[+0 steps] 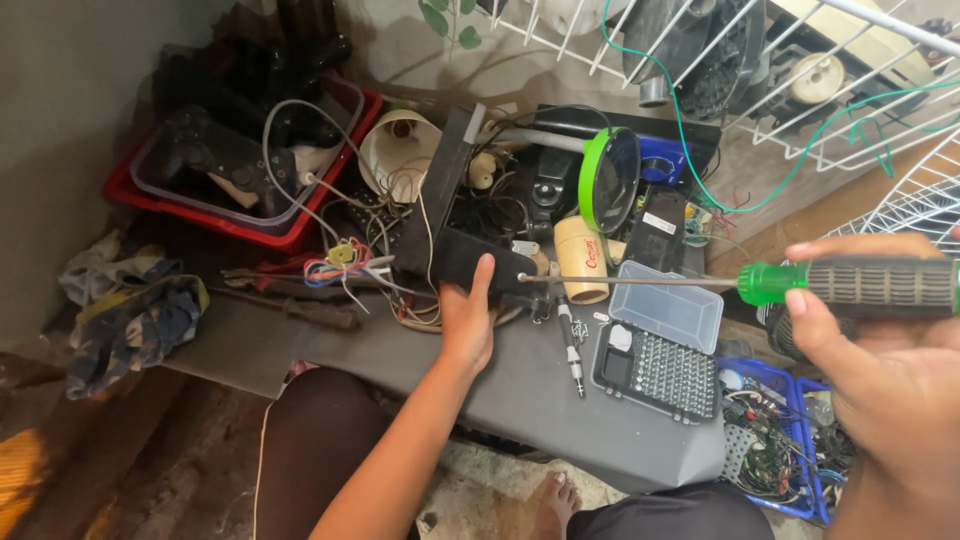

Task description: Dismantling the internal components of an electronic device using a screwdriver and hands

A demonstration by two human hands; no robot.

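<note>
Head view shows us seated at a grey board (pixel 520 400) on the floor. Our right hand (pixel 890 390) is closed around the black and green handle of a screwdriver (pixel 800 283), held level near the board's right edge, its thin shaft reaching left. The tip meets a black plastic device (pixel 470 255) at the board's far edge. Our left hand (pixel 468 318) grips that device from its near side, thumb raised against it. Between the hands lie an open case of screwdriver bits (pixel 655 372), a loose bit driver (pixel 570 345) and a tan cup (pixel 582 258). A red tray of game controllers (pixel 240 150) sits beyond the far left corner.
</note>
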